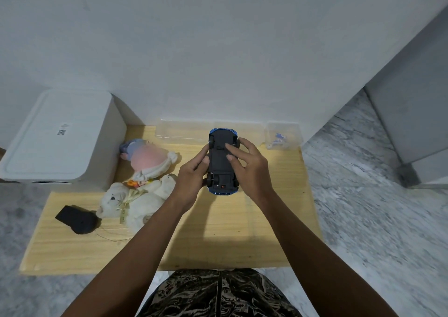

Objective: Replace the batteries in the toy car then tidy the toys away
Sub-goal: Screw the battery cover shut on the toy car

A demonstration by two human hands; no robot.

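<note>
Blue toy car (221,161) belly-up, long axis toward wall — both hands gripping it.

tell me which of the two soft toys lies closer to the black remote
The white teddy bear: its head almost touches the black remote. The pink and blue plush lies farther back, toward the white bin.

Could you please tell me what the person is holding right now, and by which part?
The upturned toy car: left hand grips its left side, right hand its right side, fingers on the underside.
</note>
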